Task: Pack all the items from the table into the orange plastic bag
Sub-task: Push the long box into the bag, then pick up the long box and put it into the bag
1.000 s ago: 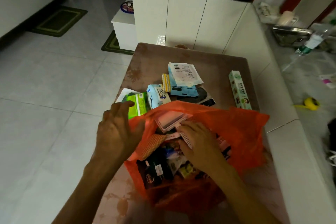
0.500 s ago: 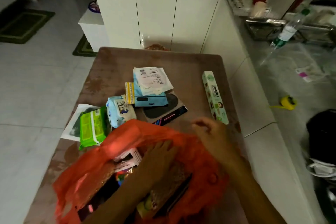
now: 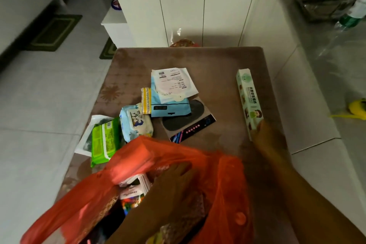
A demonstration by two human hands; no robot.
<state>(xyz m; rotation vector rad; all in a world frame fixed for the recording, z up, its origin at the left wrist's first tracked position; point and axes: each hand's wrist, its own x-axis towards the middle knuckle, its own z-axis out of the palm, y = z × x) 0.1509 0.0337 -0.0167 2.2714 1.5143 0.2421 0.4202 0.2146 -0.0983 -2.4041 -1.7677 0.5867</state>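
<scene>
Hands at the orange bag

Orange plastic bag sits at the near edge of the brown table, thin, crinkled and see-through, its mouth gaping over a jumble of packets. Our left hand is sunk inside that mouth; the film veils its fingers, so we cannot tell how they lie or what they hold. Just right of the bag, our right hand is blurred at the near end of a long green-and-white box, touching it; whether it grips we cannot tell. Just beyond the bag's left side lie a green packet and a wipes pack. Farther beyond sit a dark card, a blue pouch and a white paper slip on top.
</scene>
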